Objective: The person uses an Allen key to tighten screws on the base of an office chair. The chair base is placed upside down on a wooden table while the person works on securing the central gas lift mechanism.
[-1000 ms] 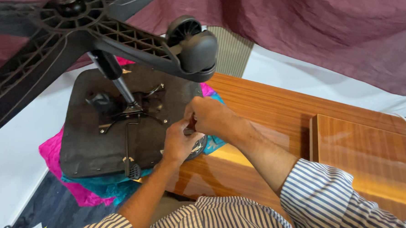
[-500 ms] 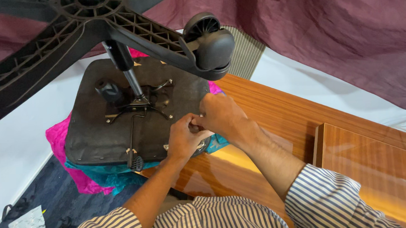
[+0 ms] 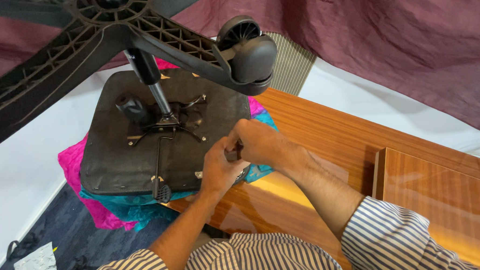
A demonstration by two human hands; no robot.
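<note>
Unchanged since earlier: left hand (image 3: 218, 171) and right hand (image 3: 259, 142) closed together on a small dark tool (image 3: 233, 151) at the seat underside (image 3: 144, 155). Risk: tool slipping; upturned chair base (image 3: 85, 55) tipping.

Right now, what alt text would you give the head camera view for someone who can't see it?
Both hands, left hand and right hand, grip a small dark tool at the edge of an upturned office chair seat. The seat lies on bright cloths on a wooden table.

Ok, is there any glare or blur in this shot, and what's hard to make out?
Head view: sharp overall; window-like glare on the glossy wooden table; the chair base looms large and stretched near the lens; the dark item between left hand and right hand is hidden.
</note>
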